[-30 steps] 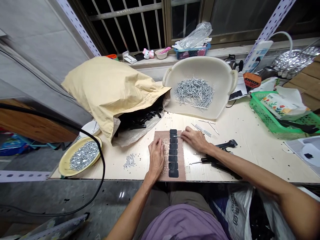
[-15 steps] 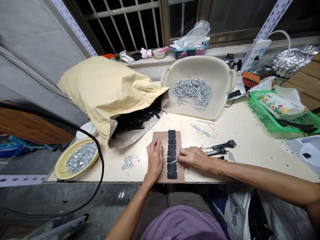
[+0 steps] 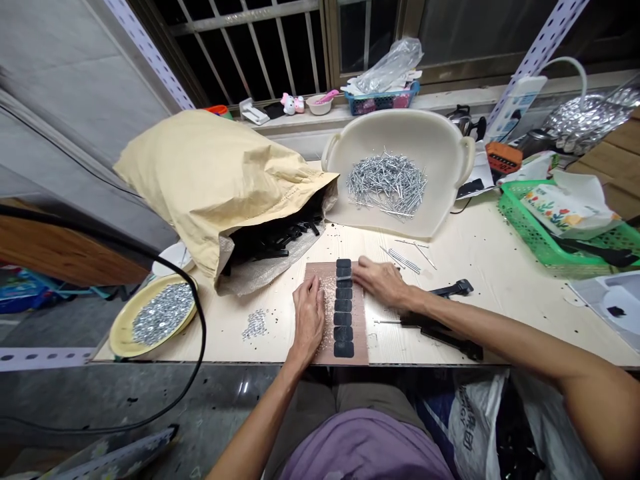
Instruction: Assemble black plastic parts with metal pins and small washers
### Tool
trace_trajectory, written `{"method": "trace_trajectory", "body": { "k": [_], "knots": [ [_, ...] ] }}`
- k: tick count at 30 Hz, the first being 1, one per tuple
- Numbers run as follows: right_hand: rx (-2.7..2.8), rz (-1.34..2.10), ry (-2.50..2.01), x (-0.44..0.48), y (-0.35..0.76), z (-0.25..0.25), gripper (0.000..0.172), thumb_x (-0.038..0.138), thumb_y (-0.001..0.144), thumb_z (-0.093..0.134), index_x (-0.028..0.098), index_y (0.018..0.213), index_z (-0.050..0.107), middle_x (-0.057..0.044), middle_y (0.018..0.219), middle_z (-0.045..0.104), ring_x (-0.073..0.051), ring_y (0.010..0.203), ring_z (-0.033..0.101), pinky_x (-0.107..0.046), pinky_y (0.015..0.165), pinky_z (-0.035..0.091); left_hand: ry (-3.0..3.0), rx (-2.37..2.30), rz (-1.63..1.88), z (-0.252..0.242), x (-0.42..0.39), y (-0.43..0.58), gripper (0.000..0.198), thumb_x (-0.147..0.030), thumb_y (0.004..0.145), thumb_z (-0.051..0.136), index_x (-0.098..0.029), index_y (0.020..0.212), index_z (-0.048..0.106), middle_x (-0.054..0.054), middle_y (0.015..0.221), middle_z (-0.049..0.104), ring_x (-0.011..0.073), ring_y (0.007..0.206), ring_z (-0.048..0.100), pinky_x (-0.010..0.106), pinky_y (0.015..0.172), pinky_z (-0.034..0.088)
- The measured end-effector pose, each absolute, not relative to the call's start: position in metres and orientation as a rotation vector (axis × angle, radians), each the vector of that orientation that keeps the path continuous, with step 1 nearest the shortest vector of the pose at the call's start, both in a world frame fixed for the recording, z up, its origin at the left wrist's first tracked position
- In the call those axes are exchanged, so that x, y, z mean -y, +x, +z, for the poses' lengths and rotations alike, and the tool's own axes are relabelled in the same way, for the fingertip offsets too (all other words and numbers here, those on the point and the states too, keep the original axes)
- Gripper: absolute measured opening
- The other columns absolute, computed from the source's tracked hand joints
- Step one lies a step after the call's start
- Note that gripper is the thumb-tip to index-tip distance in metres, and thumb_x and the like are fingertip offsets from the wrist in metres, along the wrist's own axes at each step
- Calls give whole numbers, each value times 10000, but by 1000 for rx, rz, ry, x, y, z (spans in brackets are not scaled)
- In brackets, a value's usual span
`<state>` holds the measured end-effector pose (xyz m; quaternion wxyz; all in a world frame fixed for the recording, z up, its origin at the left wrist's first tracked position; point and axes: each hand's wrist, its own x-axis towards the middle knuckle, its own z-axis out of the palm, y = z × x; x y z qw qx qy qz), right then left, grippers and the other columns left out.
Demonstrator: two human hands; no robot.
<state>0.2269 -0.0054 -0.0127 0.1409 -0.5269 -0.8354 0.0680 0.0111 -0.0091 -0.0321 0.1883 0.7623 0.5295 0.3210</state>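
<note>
A brown board (image 3: 359, 333) lies at the table's front edge, bearing a column of black rounded pieces (image 3: 343, 305). Resting on the board's left side, my left hand (image 3: 309, 313) has its fingers curled together beside the black pieces; whatever they may hold is hidden. My right hand (image 3: 383, 280) pinches a thin metal pin (image 3: 345, 277) that lies across an upper black piece. Black handled parts (image 3: 453, 340) with a thin metal rod lie under and beside my right forearm. Several loose metal pins (image 3: 404, 260) are on the table behind my right hand.
A cream tub (image 3: 440, 180) with metal pins stands at the back. To the left are a beige sack (image 3: 200, 173) of black parts, a yellow bowl (image 3: 120, 330) of small metal pieces and a black cable (image 3: 203, 327). A green basket (image 3: 540, 233) is at right.
My right hand has moved away from me along the column, from a lower black piece to an upper one. Black handled parts near my right forearm lie differently. My left hand has hardly moved.
</note>
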Motion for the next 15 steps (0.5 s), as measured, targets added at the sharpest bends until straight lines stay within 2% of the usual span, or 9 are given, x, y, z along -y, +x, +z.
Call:
{"method": "trace_trajectory", "body": {
  "k": [4,12,15],
  "knots": [
    [2337,186,-1645,-13,231,-12,365,419,979,280,211,907,570,-3,863,499,-80,556,368,-238,491,170,2161,-1491,891,-33,9,11,433,-306,958,296,-178,1347,435,136,1262,489,243,1188,396,462,1011,369],
    [2324,201,-1632,-13,233,-13,369,425,981,268,210,901,557,3,849,488,-79,543,349,-237,497,190,2135,-1483,903,-30,10,12,434,-322,956,302,-192,1349,431,132,1257,498,249,1191,399,474,1004,376],
    [2377,153,-1580,-5,230,-10,359,367,989,257,191,887,552,-6,847,493,-78,552,353,-229,492,198,2121,-1479,900,-29,10,12,434,-328,957,298,-210,1355,423,124,1253,504,253,1195,397,485,999,376]
  ]
}}
